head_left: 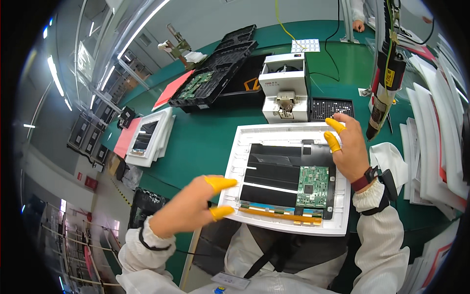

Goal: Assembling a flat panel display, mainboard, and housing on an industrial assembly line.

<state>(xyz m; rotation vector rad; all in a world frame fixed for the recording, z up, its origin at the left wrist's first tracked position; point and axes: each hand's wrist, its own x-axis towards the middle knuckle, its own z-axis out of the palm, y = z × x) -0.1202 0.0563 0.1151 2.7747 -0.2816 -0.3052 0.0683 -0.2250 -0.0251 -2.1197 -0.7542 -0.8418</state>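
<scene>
one white-framed panel (272,176) lies lower centre; the left hand (183,208), unclasped, overlaps its left edge; whether the right hand (351,153) grasps its upper-right corner, i cannot tell.

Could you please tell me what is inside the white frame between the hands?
A green circuit board, black panel and orange strip show; whatever lies beneath them is covered.

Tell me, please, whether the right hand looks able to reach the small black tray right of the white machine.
Probably yes: the right hand is near the small black tray, and nothing seems to stand between them; the white machine stands to one side.
</scene>
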